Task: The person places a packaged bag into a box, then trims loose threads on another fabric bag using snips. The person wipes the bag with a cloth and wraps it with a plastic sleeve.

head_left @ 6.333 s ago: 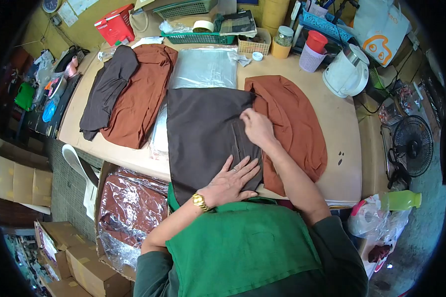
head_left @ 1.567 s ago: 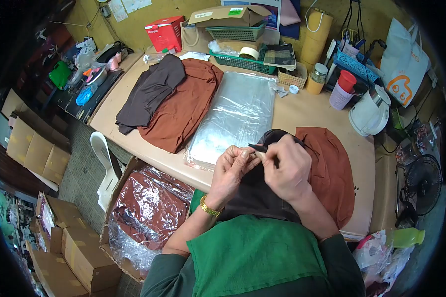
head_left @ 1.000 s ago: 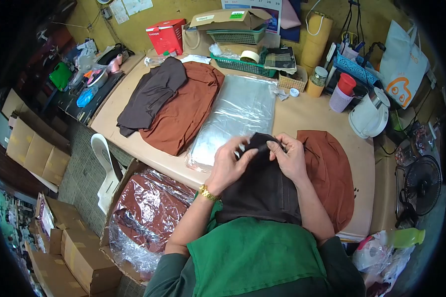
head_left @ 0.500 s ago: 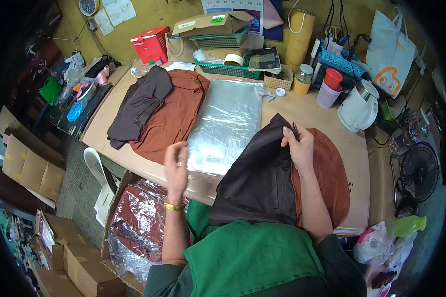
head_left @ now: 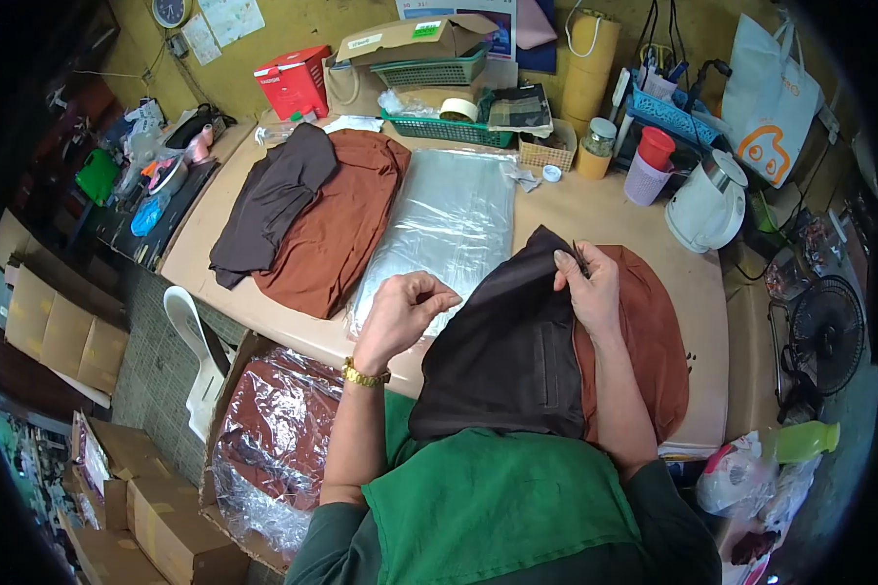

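Observation:
My right hand (head_left: 590,288) pinches the upper corner of a dark brown cloth (head_left: 488,361), with small dark scissors or snips (head_left: 581,255) partly showing between the fingers. The cloth drapes down to the green cloth (head_left: 498,507) on my lap, a stitched slit facing up. Left of it, my left hand (head_left: 405,312) is in the air over the table edge, thumb and fingertips pressed together; anything between them is too small to make out. A rust-brown cloth (head_left: 644,341) lies under my right forearm. Clear plastic sheets (head_left: 449,214) lie beyond my left hand.
Dark (head_left: 273,205) and rust garments (head_left: 346,224) lie at the table's left. Green baskets (head_left: 449,129), a jar (head_left: 596,148), a red cup (head_left: 656,146) and a white kettle (head_left: 707,205) line the back. An open box of plastic-wrapped garments (head_left: 278,429) stands below left; a fan (head_left: 827,334) is at right.
The dark cloth was flat, then gathered between both hands; now my right hand holds its corner up. My left hand went left off the cloth and has since come back closer, fingertips closed.

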The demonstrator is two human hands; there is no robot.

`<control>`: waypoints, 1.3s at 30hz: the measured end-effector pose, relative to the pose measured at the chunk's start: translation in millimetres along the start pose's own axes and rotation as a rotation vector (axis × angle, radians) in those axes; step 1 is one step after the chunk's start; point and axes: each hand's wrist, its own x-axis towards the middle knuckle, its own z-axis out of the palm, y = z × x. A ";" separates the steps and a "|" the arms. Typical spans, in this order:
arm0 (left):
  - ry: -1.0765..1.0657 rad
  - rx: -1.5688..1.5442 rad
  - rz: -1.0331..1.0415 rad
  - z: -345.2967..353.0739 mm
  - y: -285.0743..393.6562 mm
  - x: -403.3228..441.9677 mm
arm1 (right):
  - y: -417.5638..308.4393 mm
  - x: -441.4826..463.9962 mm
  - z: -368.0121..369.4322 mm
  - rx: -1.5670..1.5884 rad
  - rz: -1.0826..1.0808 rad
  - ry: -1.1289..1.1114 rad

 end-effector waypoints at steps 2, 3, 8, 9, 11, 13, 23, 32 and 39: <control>-0.004 0.021 -0.005 -3.3 -6.8 -3.2 | 5.5 1.1 2.1 0.041 -0.006 0.007; -0.006 -0.156 -0.030 -1.8 -13.2 -4.4 | 7.7 1.3 3.3 0.031 0.001 -0.002; -0.114 -1.037 -0.097 13.7 -13.5 -12.3 | 2.5 1.8 8.0 0.014 0.061 -0.066; -0.149 -1.140 -0.099 16.0 -17.0 -12.2 | -5.1 -0.9 15.1 -0.129 -0.037 0.053; -0.213 -1.283 -0.090 17.3 -20.8 -12.3 | -25.2 -8.0 23.7 -0.269 -0.136 0.169; -0.192 -1.268 -0.084 18.8 -19.1 -12.8 | -52.0 -19.2 26.4 -0.502 -0.269 0.044; -0.178 -1.292 -0.049 23.6 -15.2 -14.6 | -70.3 -31.0 56.4 -0.753 -0.720 -0.048; -0.044 -1.232 -0.032 24.2 -8.0 -16.7 | -60.7 -29.4 62.2 -0.306 -0.335 -0.055; 0.099 -1.551 0.134 -16.7 -121.7 -13.1 | 90.0 -30.4 26.8 -0.749 -0.098 -0.192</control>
